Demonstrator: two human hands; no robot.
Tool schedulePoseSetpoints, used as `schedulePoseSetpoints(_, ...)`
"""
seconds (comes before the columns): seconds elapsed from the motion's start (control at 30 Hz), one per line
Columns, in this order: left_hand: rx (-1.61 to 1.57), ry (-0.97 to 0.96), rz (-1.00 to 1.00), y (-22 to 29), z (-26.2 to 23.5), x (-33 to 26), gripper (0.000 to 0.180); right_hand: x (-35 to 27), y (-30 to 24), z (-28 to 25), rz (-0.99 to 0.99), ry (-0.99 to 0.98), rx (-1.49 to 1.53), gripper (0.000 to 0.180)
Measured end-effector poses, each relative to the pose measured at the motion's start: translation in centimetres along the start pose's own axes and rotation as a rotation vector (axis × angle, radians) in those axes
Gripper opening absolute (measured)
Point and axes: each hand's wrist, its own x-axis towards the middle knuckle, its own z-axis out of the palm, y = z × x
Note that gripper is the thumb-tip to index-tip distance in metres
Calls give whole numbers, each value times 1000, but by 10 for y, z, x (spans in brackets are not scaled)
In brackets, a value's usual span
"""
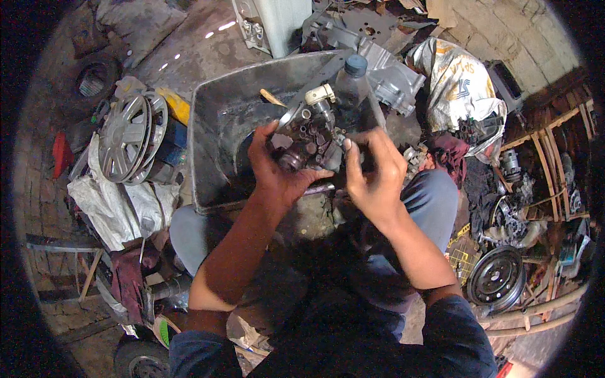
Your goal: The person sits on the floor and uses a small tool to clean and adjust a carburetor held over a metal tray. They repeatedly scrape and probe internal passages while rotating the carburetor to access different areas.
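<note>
I hold a dirty metal engine part [310,140] with ports and a cream-coloured cap in front of me, above a dark metal tray [217,135]. My left hand [277,169] grips the part from below and the left side. My right hand [373,170] wraps around its right side, thumb near the top. A plastic bottle with a blue cap [351,82] stands just behind the part, at the tray's far edge.
Silver wheel covers [129,135] lean at the left over white cloth [120,208]. A grey engine casing [378,57] lies behind the tray. A black wheel rim [498,277] and wooden racks with parts [542,183] stand at the right.
</note>
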Motion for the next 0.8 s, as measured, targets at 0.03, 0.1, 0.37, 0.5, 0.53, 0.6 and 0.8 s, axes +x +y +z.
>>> schedulePoseSetpoints(0.03,-23,-36,-9,1,-6,2,63,2,2,1,10,2,-15,9)
schedulePoseSetpoints(0.1,-72,-120,-24,4,-8,9,63,3,-1,0,-30,6,-47,7)
schedulePoseSetpoints(0.37,-63,-110,-79,4,-4,7,66,11,12,-6,152,-10,-59,8)
schedulePoseSetpoints(0.5,62,-126,-91,0,0,8,67,15,13,-13,210,18,31,9)
schedulePoseSetpoints(0.53,38,-120,-107,0,-1,9,66,15,16,-13,223,17,66,9)
schedulePoseSetpoints(0.6,-11,-104,-138,2,-6,10,66,13,21,-12,254,13,136,9)
schedulePoseSetpoints(0.8,14,-143,-157,3,-7,9,65,16,13,-18,245,1,169,10)
